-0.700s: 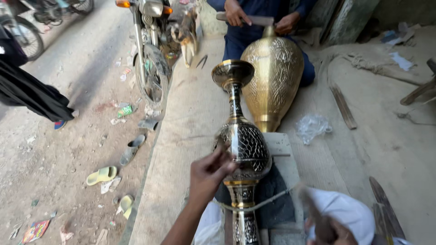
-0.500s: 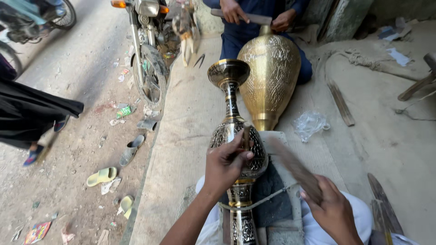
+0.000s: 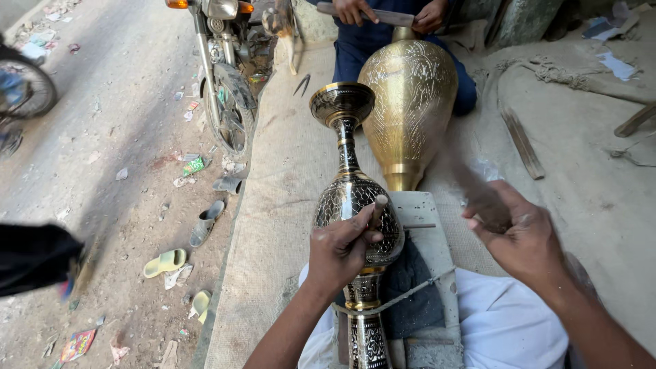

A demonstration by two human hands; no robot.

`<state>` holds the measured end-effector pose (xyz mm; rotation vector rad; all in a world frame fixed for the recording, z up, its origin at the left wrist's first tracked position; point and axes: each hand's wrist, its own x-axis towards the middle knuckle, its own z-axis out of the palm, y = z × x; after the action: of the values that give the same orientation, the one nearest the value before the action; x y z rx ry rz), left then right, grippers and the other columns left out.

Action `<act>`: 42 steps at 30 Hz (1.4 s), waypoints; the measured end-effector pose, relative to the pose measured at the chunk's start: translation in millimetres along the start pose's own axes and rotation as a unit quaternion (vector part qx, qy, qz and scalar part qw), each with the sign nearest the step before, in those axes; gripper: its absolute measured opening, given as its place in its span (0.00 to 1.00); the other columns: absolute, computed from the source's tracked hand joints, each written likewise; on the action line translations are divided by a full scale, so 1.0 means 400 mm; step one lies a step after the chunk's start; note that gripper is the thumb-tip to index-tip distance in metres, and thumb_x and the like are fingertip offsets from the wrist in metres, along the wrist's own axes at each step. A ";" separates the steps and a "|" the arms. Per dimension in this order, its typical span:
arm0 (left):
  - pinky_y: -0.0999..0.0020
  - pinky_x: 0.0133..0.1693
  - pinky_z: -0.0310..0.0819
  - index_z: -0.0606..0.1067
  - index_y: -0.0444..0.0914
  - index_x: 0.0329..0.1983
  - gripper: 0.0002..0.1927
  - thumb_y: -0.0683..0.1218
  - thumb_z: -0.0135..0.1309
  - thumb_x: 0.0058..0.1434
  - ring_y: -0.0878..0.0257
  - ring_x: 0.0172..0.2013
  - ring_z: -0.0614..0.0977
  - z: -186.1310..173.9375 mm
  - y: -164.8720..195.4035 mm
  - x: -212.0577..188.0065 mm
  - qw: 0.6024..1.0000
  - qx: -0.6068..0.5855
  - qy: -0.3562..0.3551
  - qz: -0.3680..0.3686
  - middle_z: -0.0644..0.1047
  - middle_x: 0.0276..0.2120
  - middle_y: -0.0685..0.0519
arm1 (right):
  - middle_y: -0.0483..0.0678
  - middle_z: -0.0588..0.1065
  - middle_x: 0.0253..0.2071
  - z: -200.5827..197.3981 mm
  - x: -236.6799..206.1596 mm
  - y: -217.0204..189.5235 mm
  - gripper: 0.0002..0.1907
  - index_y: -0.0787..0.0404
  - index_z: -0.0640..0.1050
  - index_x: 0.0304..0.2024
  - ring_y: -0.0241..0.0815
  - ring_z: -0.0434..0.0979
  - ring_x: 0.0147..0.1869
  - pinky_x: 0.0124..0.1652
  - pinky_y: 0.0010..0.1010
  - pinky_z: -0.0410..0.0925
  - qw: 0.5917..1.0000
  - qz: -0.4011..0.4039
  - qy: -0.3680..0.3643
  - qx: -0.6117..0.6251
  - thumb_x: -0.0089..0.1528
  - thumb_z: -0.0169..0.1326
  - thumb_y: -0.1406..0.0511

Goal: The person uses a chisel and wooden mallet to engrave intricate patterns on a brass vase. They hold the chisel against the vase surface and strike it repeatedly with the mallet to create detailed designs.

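Nearest, your left hand [image 3: 342, 249] pinches a thin metal chisel [image 3: 376, 209] against the bulb of the tall black-and-silver engraved metal vase [image 3: 357, 225] lying across your lap, your right hand [image 3: 516, 236] grips a blurred wooden striker [image 3: 471, 184], so you seem mid-engraving, while farther off sits a large golden brass vase [image 3: 410, 109].

Engraved dark-and-brass vase [image 3: 355, 205] — slender-necked, lying lengthwise, mouth pointing away — on a padded block.
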<state>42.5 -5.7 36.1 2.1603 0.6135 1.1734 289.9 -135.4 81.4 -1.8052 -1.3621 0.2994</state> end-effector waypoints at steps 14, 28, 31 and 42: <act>0.68 0.39 0.85 0.81 0.42 0.53 0.23 0.33 0.58 0.55 0.64 0.32 0.88 -0.044 0.007 0.086 0.968 0.009 -0.246 0.043 0.85 0.34 0.52 | 0.51 0.81 0.32 0.091 -0.176 0.109 0.24 0.54 0.81 0.54 0.40 0.81 0.33 0.36 0.32 0.70 0.969 0.210 0.070 -0.110 0.55 0.66 0.72; 0.63 0.33 0.79 0.81 0.46 0.55 0.23 0.38 0.63 0.55 0.58 0.28 0.85 -0.050 -0.001 0.138 0.916 0.002 -0.391 0.089 0.85 0.33 0.51 | 0.49 0.79 0.37 0.219 -0.338 0.126 0.11 0.62 0.77 0.45 0.34 0.79 0.42 0.45 0.25 0.69 0.957 0.118 0.252 0.085 0.61 0.63 0.71; 0.66 0.33 0.79 0.81 0.45 0.52 0.20 0.36 0.59 0.56 0.61 0.29 0.86 -0.048 0.006 0.132 0.914 0.018 -0.398 0.078 0.86 0.34 0.53 | 0.52 0.79 0.37 0.209 -0.337 0.122 0.12 0.63 0.78 0.45 0.41 0.80 0.44 0.45 0.29 0.69 0.967 0.142 0.212 -0.009 0.59 0.63 0.72; 0.72 0.42 0.85 0.80 0.40 0.54 0.16 0.36 0.57 0.63 0.68 0.36 0.89 -0.057 0.028 0.089 0.979 -0.048 -0.199 -0.016 0.86 0.37 0.52 | 0.50 0.82 0.35 0.170 -0.249 0.156 0.19 0.51 0.78 0.49 0.51 0.83 0.41 0.41 0.39 0.71 0.974 0.205 0.028 -0.094 0.55 0.60 0.71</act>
<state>42.1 15.5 74.3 2.2066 0.4039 0.7066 252.0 -195.0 -34.2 -2.2354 -0.9946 0.3414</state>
